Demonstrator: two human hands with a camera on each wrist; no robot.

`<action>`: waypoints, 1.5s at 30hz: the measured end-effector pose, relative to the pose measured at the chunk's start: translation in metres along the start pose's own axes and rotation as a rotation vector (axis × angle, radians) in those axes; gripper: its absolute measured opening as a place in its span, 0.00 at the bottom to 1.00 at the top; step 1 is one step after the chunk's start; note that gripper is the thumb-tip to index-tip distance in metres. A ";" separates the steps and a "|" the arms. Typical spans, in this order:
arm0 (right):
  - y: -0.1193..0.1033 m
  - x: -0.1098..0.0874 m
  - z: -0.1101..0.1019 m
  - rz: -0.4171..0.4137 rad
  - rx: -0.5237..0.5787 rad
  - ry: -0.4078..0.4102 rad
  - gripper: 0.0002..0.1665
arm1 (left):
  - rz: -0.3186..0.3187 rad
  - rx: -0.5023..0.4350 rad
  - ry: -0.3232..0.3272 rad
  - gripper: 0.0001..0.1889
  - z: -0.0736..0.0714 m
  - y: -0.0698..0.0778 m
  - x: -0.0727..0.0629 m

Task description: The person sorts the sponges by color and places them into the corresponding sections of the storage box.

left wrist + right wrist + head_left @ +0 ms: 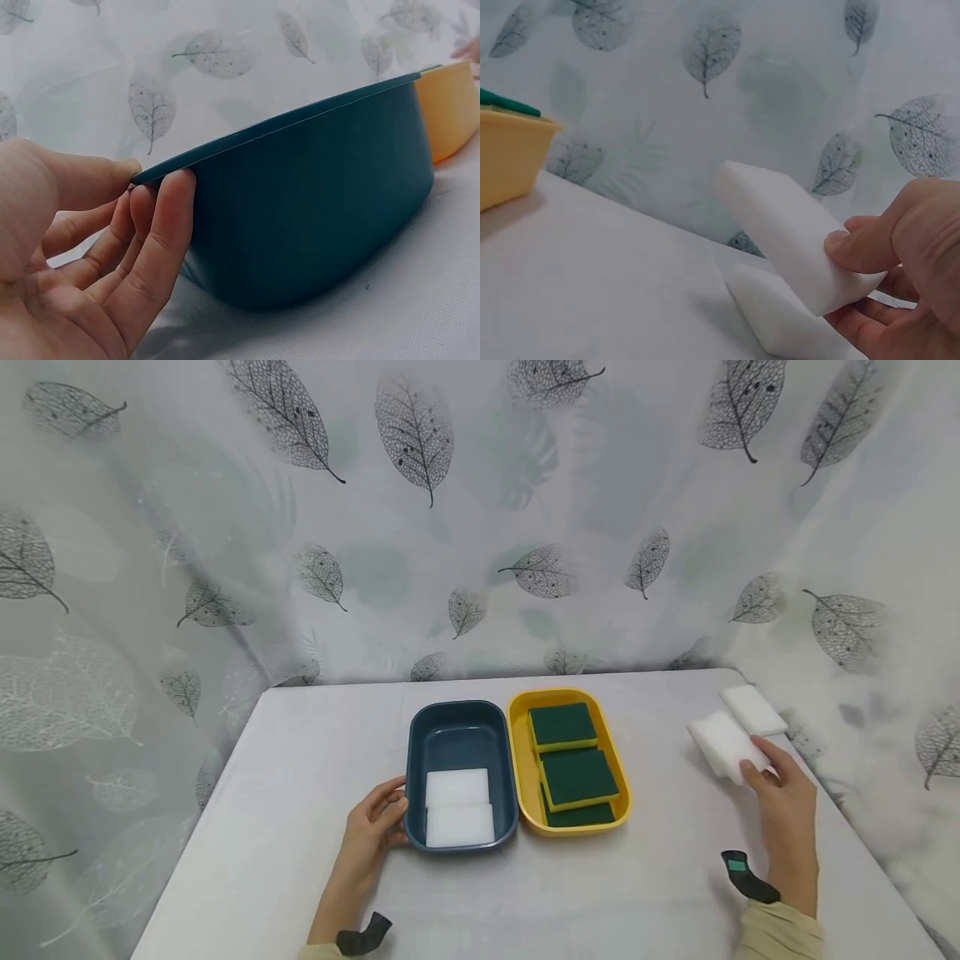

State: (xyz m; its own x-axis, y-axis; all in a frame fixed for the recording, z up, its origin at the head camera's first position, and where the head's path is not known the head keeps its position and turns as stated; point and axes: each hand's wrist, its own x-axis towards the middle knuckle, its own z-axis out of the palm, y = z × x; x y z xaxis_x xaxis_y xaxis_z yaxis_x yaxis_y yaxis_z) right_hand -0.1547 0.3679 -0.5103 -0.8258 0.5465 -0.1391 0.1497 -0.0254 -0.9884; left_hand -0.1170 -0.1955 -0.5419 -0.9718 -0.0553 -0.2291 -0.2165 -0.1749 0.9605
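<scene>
With thumb and fingers my right hand (783, 793) pinches a white sponge (780, 225), which is tilted and raised off the table. A second white sponge (753, 709) lies just beyond it, near the table's right edge. My left hand (375, 827) pinches the rim of a dark blue basin (300, 195) at its left side. Inside that basin, two white sponges (459, 825) lie in the near half, and its far half shows bare bottom.
A yellow basin (622, 768) stands against the blue one's right side. Several green-and-yellow scouring sponges (577, 777) are in it, partly overlapping. The white table (315, 752) meets a leaf-patterned curtain (465, 527) at the back and right.
</scene>
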 end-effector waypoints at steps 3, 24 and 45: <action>-0.003 -0.002 0.013 -0.023 -0.071 -0.055 0.36 | -0.004 -0.003 0.003 0.24 0.000 -0.001 0.000; -0.026 -0.026 0.075 -0.113 0.008 -0.265 0.39 | -0.002 -0.006 -0.007 0.24 0.004 0.004 -0.001; -0.056 -0.054 0.153 -0.199 -0.146 -0.526 0.35 | 0.001 -0.012 0.005 0.25 0.002 0.002 0.000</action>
State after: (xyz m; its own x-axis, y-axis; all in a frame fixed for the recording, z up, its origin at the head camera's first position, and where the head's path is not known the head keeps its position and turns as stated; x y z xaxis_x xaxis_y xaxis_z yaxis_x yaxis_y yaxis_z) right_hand -0.2018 0.2120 -0.4573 -0.9992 0.0388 0.0003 0.0063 0.1710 -0.9853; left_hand -0.1175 -0.1937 -0.5392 -0.9716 -0.0606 -0.2288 -0.2141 -0.1864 0.9588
